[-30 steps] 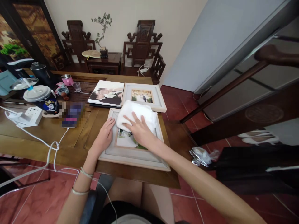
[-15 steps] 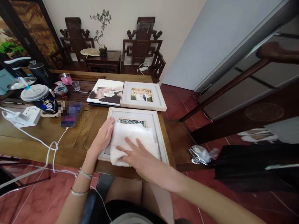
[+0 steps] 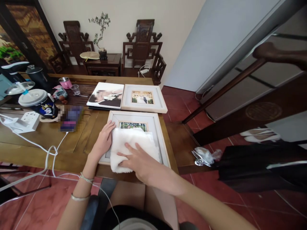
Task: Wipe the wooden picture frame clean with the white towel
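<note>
The right hand (image 3: 137,161) lies flat, fingers spread, on the cloth (image 3: 130,145) covering the near end of the frame (image 3: 158,127). The frame's long axis runs 12 to 6. At 9 o'clock, the left hand (image 3: 103,142), fingers together, steadies the frame's left edge.

wooden table (image 3: 48,143) carries three picture frames (image 3: 157,127), cup (image 3: 39,103), power strip (image 3: 30,118).

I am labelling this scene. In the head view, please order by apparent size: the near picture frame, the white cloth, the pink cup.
1. Near picture frame, largest, though closest to the camera.
2. White cloth, lying on that frame, clearly smaller than it.
3. Pink cup, smallest; it stands farther back, which shrinks it.
</note>
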Demonstrator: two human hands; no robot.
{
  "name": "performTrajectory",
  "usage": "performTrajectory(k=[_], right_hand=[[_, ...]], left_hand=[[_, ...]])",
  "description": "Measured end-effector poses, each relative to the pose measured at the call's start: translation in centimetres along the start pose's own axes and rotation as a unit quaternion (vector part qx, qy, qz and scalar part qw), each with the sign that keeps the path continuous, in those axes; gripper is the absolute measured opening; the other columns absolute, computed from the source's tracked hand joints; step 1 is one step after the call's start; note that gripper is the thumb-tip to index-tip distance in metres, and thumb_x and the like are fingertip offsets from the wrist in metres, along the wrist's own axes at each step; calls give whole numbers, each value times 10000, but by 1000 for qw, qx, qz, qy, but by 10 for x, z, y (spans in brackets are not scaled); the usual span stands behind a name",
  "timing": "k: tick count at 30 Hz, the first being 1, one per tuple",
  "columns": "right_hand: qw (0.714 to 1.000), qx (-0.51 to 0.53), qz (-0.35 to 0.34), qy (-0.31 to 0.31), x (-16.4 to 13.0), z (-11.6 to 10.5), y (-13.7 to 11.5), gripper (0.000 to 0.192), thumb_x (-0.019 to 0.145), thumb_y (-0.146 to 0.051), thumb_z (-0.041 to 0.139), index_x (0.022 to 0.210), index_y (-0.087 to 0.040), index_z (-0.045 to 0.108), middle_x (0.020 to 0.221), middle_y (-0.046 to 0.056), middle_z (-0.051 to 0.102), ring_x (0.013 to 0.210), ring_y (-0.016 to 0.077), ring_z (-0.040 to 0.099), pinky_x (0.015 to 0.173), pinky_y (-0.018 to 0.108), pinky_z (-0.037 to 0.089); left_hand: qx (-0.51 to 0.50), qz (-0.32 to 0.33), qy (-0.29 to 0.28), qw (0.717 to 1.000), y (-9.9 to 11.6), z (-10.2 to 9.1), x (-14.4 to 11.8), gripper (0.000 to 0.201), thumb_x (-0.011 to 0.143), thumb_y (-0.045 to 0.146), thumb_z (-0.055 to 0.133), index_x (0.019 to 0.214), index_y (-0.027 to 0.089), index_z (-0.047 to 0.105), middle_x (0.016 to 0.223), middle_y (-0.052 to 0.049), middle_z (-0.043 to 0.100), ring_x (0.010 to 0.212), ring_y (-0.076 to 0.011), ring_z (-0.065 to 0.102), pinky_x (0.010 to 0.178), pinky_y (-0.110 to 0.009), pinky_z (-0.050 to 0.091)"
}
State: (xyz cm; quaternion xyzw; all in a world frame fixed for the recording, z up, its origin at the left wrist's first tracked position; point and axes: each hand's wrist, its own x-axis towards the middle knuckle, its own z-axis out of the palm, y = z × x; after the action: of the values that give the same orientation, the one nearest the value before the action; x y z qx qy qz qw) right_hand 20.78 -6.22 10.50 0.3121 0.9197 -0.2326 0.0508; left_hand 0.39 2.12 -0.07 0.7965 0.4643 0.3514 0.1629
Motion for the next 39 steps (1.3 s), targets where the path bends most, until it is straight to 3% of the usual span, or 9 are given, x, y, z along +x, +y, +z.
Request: performTrajectory(k=[5,8,16,19,23,26,30,34,39], right_hand=[[997,-10,72,-19,-46,-5,10,672,632,137,358,1161,-160,645,1440,86,491,1401,368,257,1067,643,266],[994,-22,97,-37,-58,-9,12,657,616,134,364,1129,-148,661,1434,92,496,1396,380,265,1069,637,277],[999,-27,41,3,-2,4,-11,517,771,43,430,1201,-141,649,1457,102,462,1394,419,245,1094,632,257],[998,-30,42,21,0,15,-11,428,826,-9,447,1171,-132,669,1451,131,458,1396,412,246,1094,627,264],[994,-42,90,54,-41,32,8,396,825,-21,489,1105,-198,706,1414,92,508,1385,369,307,1094,602,303],[978,-92,149,113,-84,49,26,374,788,-23,534,979,-266,743,1353,32,573,1343,357,392,1084,593,339],[969,-113,174,137,-114,58,39,509,662,33,513,956,-315,739,1388,-40,531,1356,320,381,1080,543,381],[962,-116,208,134,-99,45,52,628,555,78,415,932,-296,751,1357,-45,558,1345,302,402,1068,534,405],[946,-167,222,169,-60,27,90,632,588,88,382,1017,-210,738,1386,26,540,1371,347,342,1074,568,384]], left_hand=[[-1,9,2,1000,-2,1,-1,413,906,91,360,1246,124,592,1360,-154,564,1381,-243,396,1143,-513,332],[8,10,8,1000,-2,4,-1,425,896,76,354,1247,112,590,1360,-161,562,1381,-244,394,1143,-513,333],[2,-5,4,1000,3,1,-1,435,898,82,348,1256,137,588,1361,-132,568,1383,-235,392,1146,-510,330],[-13,-10,-4,1000,3,-1,0,427,904,94,360,1256,166,592,1363,-116,569,1386,-234,388,1148,-518,323],[-15,-3,-12,1000,2,-1,-1,426,914,96,359,1276,166,572,1383,-127,549,1398,-236,367,1151,-522,314],[-7,7,-16,1000,0,-1,-3,439,914,84,342,1298,141,547,1405,-149,521,1414,-237,336,1159,-519,295],[-9,18,-25,999,-1,0,-6,461,909,67,328,1320,137,526,1432,-162,484,1430,-245,301,1157,-530,291],[-10,16,-29,999,-1,1,-8,491,891,42,339,1326,173,524,1445,-143,472,1433,-254,293,1144,-552,301],[-13,14,-30,999,0,2,-9,528,868,10,332,1333,178,518,1450,-144,464,1436,-252,286,1145,-554,299]])
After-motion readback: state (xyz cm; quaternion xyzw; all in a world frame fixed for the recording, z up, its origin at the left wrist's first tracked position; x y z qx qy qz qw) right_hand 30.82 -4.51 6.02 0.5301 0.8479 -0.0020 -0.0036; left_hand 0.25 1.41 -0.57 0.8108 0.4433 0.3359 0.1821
